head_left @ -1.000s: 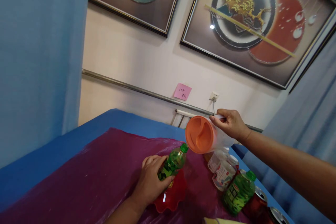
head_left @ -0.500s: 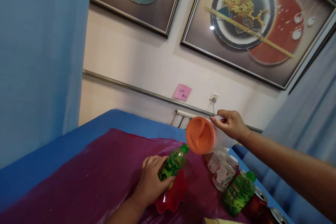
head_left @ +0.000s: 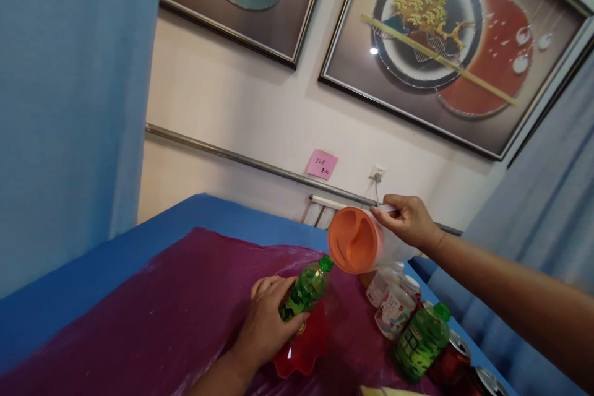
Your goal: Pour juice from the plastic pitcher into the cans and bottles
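Observation:
My left hand (head_left: 271, 322) is wrapped round a green-labelled drink bottle (head_left: 306, 288) with a green cap. The bottle stands at or over a red scalloped dish (head_left: 304, 346), partly hidden by my hand; whether they touch I cannot tell. My right hand (head_left: 411, 219) grips the handle of a translucent plastic pitcher (head_left: 394, 247) with an orange lid (head_left: 353, 240). Held above the table, the pitcher is tipped on its side, its lid facing me and just beyond the bottle's cap. No liquid is seen coming out.
On the right stand white-labelled jars (head_left: 394, 309), a second green bottle (head_left: 422, 340) and dark red cans (head_left: 452, 356). A purple plastic sheet (head_left: 162, 309) covers much of the blue table surface (head_left: 195, 207). A metal rail (head_left: 241, 161) runs along the wall; a blue curtain (head_left: 69, 105) hangs left.

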The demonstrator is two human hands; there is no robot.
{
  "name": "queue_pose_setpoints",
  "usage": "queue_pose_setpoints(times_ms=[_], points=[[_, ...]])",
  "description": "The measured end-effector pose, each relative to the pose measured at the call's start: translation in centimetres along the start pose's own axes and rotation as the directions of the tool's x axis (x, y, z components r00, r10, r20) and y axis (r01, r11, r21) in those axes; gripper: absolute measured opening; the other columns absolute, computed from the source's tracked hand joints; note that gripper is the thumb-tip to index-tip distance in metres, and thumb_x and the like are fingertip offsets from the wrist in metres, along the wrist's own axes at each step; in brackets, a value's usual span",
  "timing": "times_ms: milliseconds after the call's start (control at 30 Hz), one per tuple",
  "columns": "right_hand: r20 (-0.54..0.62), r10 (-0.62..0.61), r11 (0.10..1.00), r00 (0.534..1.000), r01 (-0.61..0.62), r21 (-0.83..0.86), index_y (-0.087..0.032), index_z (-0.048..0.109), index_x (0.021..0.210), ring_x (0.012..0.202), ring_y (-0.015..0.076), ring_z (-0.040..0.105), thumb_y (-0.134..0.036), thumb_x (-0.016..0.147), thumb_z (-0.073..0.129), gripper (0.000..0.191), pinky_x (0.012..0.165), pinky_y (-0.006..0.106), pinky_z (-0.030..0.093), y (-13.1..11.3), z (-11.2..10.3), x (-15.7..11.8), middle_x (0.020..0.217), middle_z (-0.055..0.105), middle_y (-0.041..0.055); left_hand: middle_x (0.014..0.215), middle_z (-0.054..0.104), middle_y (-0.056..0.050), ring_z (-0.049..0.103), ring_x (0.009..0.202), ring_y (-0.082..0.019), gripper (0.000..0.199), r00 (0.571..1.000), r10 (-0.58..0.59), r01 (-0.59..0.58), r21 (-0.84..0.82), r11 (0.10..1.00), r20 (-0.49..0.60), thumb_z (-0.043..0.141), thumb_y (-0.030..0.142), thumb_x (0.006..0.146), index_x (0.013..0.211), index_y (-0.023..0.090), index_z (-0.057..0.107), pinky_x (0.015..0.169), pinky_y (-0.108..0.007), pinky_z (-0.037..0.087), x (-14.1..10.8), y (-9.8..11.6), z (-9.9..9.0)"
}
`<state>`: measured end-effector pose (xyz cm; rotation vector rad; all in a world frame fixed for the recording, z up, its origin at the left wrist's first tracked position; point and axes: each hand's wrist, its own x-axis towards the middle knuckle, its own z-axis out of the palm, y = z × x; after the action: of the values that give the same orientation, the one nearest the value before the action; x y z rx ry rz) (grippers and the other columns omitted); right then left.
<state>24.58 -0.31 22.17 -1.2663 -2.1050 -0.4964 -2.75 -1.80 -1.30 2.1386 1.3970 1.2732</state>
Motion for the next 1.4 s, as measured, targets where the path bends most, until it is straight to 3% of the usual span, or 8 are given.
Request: queue_pose_setpoints(times_ms=[1400], points=[[-0.021, -0.021, 1.000, 1.000, 0.021, -0.005, -0.023, 0.034, 0.055, 0.046, 0.0090, 0.031, -0.054, 0.086, 0.054, 0.048, 0.048, 0.024, 0.025, -0.18, -0.41, -0.28, 0.049, 0.030, -0.0062, 0.113, 0.071, -0.006, 0.060, 0.110, -0.029, 0.056, 1.000, 0.014, -0.014, -0.011, 1.000, -0.006, 0.082, 0.026, 0.063, 0.118, 0.025, 0.069, 0.101, -0.047, 0.040, -0.20, 0.26, -0.21]])
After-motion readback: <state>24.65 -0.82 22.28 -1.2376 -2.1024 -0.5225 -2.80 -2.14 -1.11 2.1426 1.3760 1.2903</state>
